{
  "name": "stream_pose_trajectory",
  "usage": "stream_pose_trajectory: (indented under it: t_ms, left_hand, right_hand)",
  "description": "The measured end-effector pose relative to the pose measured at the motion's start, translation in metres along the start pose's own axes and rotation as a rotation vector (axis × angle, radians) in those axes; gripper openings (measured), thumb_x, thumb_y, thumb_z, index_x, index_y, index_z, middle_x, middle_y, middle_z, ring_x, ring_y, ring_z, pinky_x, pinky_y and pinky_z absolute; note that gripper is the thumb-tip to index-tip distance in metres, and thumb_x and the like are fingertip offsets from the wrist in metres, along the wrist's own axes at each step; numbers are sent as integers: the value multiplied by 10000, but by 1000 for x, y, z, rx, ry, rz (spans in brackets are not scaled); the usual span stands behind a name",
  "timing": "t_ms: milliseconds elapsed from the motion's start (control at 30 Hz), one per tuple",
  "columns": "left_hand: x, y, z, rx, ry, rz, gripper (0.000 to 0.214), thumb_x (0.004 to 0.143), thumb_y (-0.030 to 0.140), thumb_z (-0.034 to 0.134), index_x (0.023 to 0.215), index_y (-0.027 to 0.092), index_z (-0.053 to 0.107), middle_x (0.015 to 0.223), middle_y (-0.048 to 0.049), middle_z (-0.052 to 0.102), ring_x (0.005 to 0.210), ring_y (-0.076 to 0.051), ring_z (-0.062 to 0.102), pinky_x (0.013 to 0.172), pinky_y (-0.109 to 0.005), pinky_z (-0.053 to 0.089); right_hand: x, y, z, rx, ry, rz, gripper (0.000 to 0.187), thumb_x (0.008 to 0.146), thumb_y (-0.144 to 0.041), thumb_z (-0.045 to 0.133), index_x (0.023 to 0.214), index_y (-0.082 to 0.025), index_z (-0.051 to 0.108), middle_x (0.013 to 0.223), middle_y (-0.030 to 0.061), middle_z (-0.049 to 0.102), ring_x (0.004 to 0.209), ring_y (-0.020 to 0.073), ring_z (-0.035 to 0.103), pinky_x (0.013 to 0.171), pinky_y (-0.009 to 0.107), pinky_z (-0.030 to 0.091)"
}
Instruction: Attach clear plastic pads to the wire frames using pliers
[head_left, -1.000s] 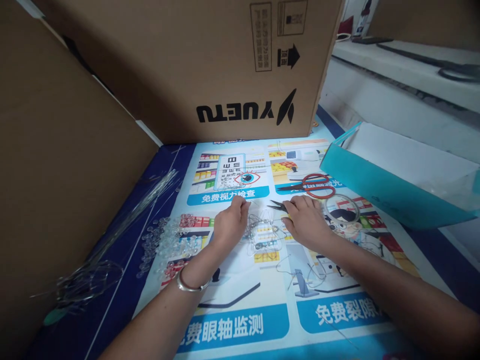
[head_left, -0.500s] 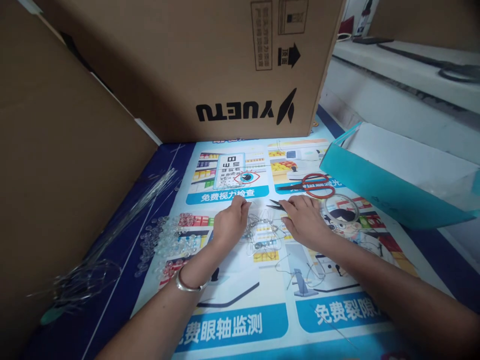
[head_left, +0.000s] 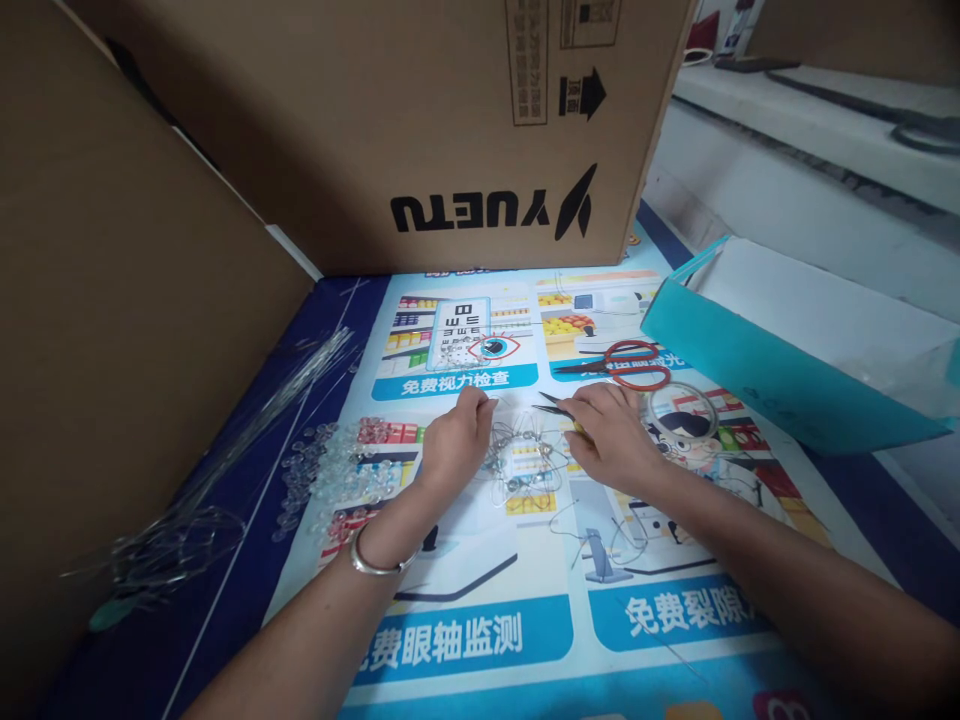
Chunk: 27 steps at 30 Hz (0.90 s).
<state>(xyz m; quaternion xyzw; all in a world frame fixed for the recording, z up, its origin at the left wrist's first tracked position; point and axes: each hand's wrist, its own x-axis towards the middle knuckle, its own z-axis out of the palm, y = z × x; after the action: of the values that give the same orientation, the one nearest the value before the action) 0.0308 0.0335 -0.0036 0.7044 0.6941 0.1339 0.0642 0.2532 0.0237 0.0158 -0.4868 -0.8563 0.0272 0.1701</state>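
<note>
In the middle of the printed sheet lies a beaded wire piece [head_left: 523, 478], a rough ring of thin loops and clear beads. My left hand [head_left: 457, 437] is closed in a pinch at its left side, with a short bit of thin wire showing at the fingertips. On the other side, my right hand [head_left: 613, 437] grips small needle-nose pliers [head_left: 556, 409]. Their dark jaws stand apart, pointing left with nothing between them. Most of the handles are hidden in the palm; a bit of yellow shows.
Loose clear beads [head_left: 337, 470] lie left of my left hand. Beyond them is a bundle of wires [head_left: 270, 408]. Red-handled scissors [head_left: 637, 366] and a clear ring-shaped roll [head_left: 684, 411] lie past my right hand. A teal box [head_left: 772, 355] stands right; a cardboard box [head_left: 480, 120] walls the back.
The pliers' jaws have spread wider, and some yellow of the handle now shows under my right hand. My left hand has stayed nearly in place. The view has tilted slightly.
</note>
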Motion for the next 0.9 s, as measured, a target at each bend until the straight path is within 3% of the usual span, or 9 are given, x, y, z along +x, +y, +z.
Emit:
stream_pose_trajectory:
  t_ms: [100,300,533,900]
  left_hand:
    - [-2,0,0,-55,14,0,248,919,396,292,952,212,455,706,-19,626,629,-185,597,527,-237,254]
    - [-9,-1,-2,-175,20,1,249,911,412,294,921,221,454,635,2,580,591,-171,578,545,-225,319]
    - [-22,-4,-5,-274,28,-11,226,906,398,309,887,224,453,644,11,554,563,-146,548,557,-220,354]
    - [-22,-7,-10,-461,29,-6,209,894,386,347,815,212,431,584,37,508,516,-111,488,542,-206,350]
  right_hand:
    - [-3,-7,-5,63,33,-130,296,834,-248,433,1094,-178,556,1056,90,519,1004,234,390,862,396,269]
    - [-9,-27,-12,112,-113,-379,257,870,-257,417,1065,-194,571,993,79,539,974,219,401,839,388,294]
    - [-12,-39,-8,122,-189,-451,189,851,-220,448,944,-180,607,911,77,550,932,210,418,808,371,297]
    - [-13,-44,-2,80,-258,-472,218,887,-193,379,933,-174,590,873,68,553,899,197,421,790,364,296]
